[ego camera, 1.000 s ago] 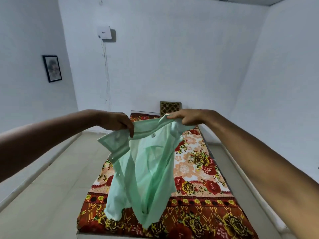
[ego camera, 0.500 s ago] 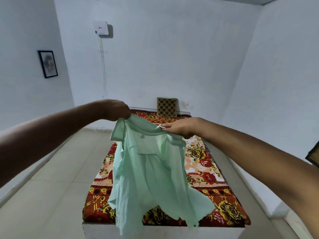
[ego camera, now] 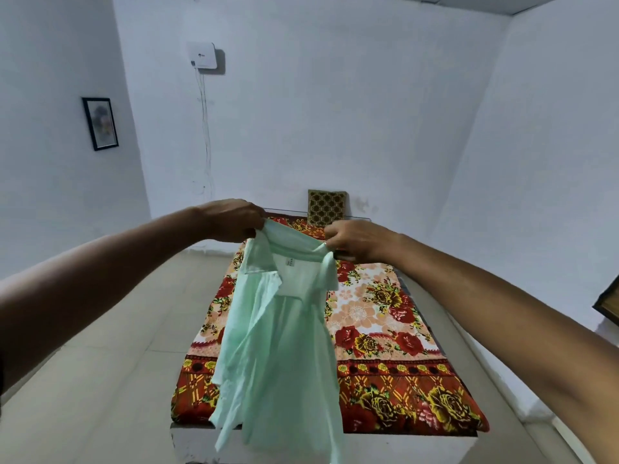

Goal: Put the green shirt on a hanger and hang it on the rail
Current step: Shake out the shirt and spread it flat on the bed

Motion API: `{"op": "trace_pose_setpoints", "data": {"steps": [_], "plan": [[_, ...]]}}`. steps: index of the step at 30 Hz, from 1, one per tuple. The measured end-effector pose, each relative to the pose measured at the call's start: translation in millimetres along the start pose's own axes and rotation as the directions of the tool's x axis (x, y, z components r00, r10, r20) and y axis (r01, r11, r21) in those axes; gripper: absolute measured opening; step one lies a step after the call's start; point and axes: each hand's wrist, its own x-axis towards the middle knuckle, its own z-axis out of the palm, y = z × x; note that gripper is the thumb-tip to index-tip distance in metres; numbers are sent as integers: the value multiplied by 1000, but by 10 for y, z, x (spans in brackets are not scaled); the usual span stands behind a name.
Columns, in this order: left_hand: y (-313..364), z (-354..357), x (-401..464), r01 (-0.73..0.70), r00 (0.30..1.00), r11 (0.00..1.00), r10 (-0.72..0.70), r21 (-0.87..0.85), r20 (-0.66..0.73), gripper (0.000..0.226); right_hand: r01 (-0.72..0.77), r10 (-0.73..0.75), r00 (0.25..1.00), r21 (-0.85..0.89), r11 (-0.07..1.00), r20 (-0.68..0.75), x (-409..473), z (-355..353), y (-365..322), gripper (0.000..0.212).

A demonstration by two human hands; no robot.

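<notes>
Above the bed (ego camera: 395, 329), the left hand (ego camera: 231, 221) and right hand (ego camera: 355, 241) each pinched the green shirt (ego camera: 278, 346) by its collar.

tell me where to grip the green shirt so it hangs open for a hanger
Grip the green shirt at the collar's two ends, from above, as the left hand and right hand do. The body then hangs down over the bed.

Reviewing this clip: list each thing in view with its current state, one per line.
green shirt: held up by its collar, hanging open above the bed, not on a hanger
left hand: gripping the collar
right hand: gripping the collar
bed: covered with a floral sheet
picture frame: hanging on the wall
</notes>
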Motion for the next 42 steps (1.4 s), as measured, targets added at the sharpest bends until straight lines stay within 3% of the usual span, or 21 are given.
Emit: {"op": "trace_pose_setpoints", "data": {"steps": [2,5,9,13,15,17,21,24,26,27,29,31,35,38,42], "plan": [[76,7,-28,32,999,999,-31,22,-41,22,-198,204,979,260,945,6,17,-97,-103,17],[184,15,-85,146,985,988,-150,-47,-81,32,-321,313,945,474,820,97,57,-148,-239,13],[286,49,-138,169,974,974,-188,-152,-123,30,-385,304,923,560,734,236,-11,-166,-372,8],[371,85,-180,190,956,945,-240,-264,-171,39,-437,489,864,652,619,115,-52,-151,-420,16],[402,88,-196,239,931,915,-311,-326,-190,38,-436,592,803,751,496,75,-72,-165,-409,17],[420,80,-201,277,899,874,-382,-400,-213,17,-417,641,765,800,431,54,-100,-195,-394,20],[486,-31,-144,260,825,785,-483,-562,-293,47,-400,704,710,817,415,-10,-154,-270,-316,27],[605,-91,-66,244,714,715,-590,-655,-378,58,-344,827,557,886,311,-74,-164,-339,-227,23],[719,-93,12,242,653,685,-639,-688,-406,34,-255,872,490,955,150,-6,-203,-361,-174,41],[793,-93,36,227,646,704,-626,-673,-436,19,-235,869,493,969,80,48,-240,-345,-151,44],[949,-63,76,176,654,771,-556,-612,-513,30,-293,819,548,956,-3,170,-360,-311,-137,33],[1116,-46,87,133,669,818,-491,-560,-558,23,-362,788,582,932,30,201,-501,-286,-156,18],[1308,-20,77,166,649,833,-496,-528,-577,7,-248,820,564,928,280,-96,-691,-325,-287,16],[1404,3,102,172,675,825,-497,-538,-546,7,-311,773,635,919,242,12,-755,-230,-346,28],[1508,181,130,200,697,764,-551,-614,-459,15,-356,719,694,884,303,33,-813,-7,-382,18]]}}
